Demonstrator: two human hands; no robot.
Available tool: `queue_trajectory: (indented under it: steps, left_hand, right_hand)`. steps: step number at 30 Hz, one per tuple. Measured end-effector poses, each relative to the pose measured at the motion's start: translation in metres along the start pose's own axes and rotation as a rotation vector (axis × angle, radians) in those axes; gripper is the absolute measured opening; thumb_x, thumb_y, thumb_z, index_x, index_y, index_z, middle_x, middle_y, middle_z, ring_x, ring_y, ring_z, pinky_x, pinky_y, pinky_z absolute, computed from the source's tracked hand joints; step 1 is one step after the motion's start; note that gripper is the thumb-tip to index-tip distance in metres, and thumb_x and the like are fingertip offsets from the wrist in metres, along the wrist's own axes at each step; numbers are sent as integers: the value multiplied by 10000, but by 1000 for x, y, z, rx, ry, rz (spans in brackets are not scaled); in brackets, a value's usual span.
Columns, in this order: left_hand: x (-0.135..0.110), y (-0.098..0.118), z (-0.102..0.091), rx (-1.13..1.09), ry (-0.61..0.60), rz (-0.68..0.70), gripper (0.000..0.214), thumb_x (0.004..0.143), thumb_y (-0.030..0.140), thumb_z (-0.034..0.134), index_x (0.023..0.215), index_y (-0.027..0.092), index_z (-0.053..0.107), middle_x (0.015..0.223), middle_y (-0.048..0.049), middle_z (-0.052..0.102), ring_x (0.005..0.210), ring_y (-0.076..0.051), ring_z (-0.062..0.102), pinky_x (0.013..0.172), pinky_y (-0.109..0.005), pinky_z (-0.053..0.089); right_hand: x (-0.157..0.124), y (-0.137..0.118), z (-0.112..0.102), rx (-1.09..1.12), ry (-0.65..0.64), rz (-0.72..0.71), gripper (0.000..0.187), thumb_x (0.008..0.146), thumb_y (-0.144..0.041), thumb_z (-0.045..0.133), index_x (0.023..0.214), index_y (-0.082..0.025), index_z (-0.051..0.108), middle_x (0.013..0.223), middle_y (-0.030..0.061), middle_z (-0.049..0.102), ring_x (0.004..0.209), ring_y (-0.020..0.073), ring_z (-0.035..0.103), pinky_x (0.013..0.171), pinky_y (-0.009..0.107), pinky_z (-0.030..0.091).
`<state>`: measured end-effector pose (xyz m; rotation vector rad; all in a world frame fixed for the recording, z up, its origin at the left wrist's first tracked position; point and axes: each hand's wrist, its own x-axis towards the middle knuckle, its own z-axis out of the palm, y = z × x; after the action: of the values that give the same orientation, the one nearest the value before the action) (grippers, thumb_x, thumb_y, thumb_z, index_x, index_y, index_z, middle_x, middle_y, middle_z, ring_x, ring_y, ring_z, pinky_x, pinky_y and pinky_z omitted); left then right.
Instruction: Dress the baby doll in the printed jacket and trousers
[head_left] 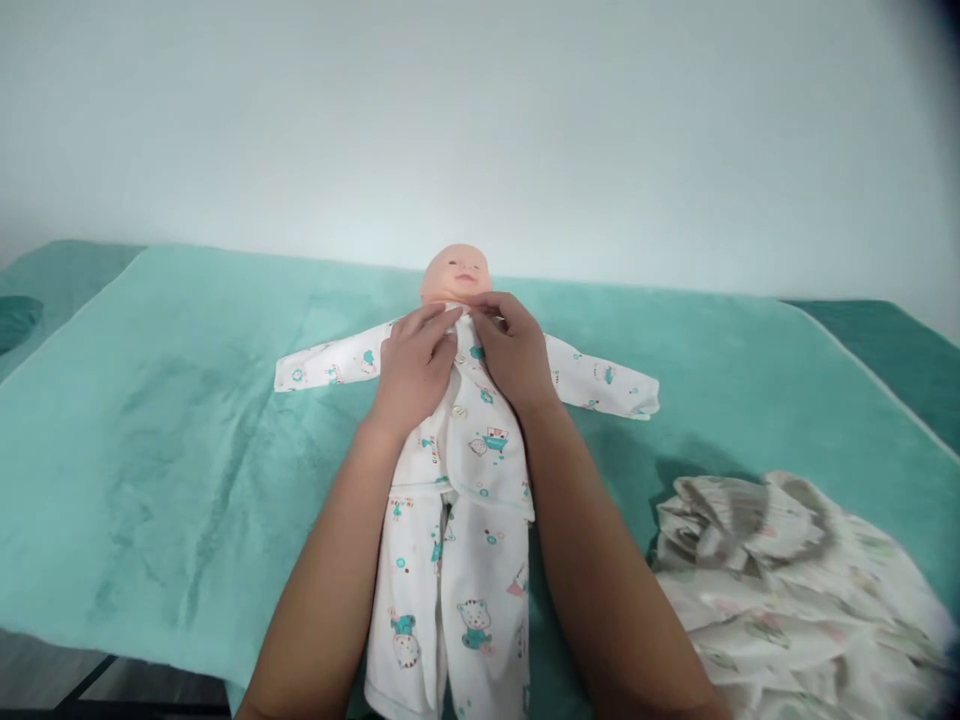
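Observation:
A baby doll point(450, 275) lies on its back, its head at the far side and its face up. It wears a white baby shirt point(496, 465) printed with small teal and red figures, with both sleeves spread out sideways. At the collar, just under the doll's chin, my left hand point(418, 362) and my right hand point(516, 350) pinch the shirt's front edges close together. Pale buttons show lower down the front. Matching baby pants point(480, 560) lie below the shirt hem, their legs toward me. My fingers partly hide the neckline.
A teal cloth point(187, 430) with some wrinkles covers the table. Crumpled white printed fabric point(795, 600) lies in a heap at the near right, beside my right forearm. A plain pale wall point(480, 120) rises behind the table's far edge.

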<state>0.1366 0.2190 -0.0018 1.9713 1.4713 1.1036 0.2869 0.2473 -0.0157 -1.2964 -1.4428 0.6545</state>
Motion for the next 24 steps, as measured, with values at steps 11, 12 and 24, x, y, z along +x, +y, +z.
queue_trajectory:
  steps: [11, 12, 24]
  left_hand:
    - [0, -3, 4, -21, 9, -51, 380, 1005, 282, 486, 1323, 290, 693, 1485, -61, 574, 1434, -272, 473, 1242, -505, 335]
    - [0, -3, 4, -22, 8, -46, 380, 1006, 280, 485, 1323, 292, 693, 1484, -60, 574, 1435, -272, 472, 1242, -506, 334]
    - [0, -2, 4, 20, 3, -66, 397, 1008, 290, 487, 1365, 270, 659, 1498, -65, 567, 1433, -281, 460, 1253, -503, 309]
  right_hand:
    - [7, 13, 3, -139, -73, -54, 198, 882, -178, 446, 997, -260, 585, 1172, 50, 671, 1143, 252, 571, 1052, 474, 438]
    - [7, 13, 2, -136, -80, -48, 199, 872, -173, 448, 993, -262, 579, 1172, 46, 670, 1141, 252, 567, 1052, 474, 435]
    - [3, 1, -3, -58, -44, -54, 114, 887, -202, 472, 915, -238, 577, 980, 18, 676, 993, 208, 578, 947, 383, 448]
